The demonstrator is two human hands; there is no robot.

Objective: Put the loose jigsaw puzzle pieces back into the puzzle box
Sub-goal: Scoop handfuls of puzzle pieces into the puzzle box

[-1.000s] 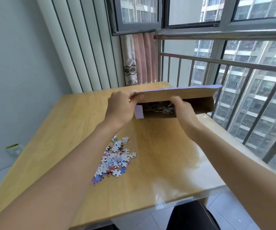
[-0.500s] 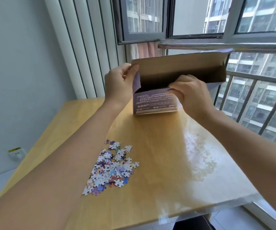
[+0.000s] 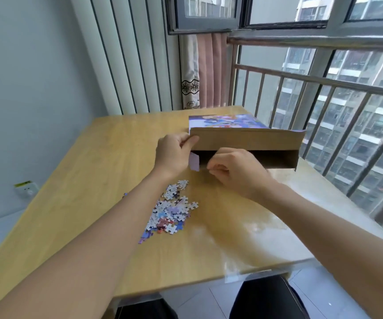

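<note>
The puzzle box lies flat on the far part of the wooden table, its brown flap lifted toward me and its dark opening facing me. My left hand pinches the flap's left corner. My right hand sits at the front of the opening with its fingers curled around the lower edge; what the fingers hold is hidden. A heap of loose jigsaw pieces lies on the table between my forearms, just in front of the box.
A metal railing and windows run along the right side, close to the table's far right edge. A pink curtain hangs behind the table. A wall socket is low on the left wall.
The box, held tilted up off the table half a second ago, has come back down flat on the table. Both hands came down with it and stayed at its opening.
</note>
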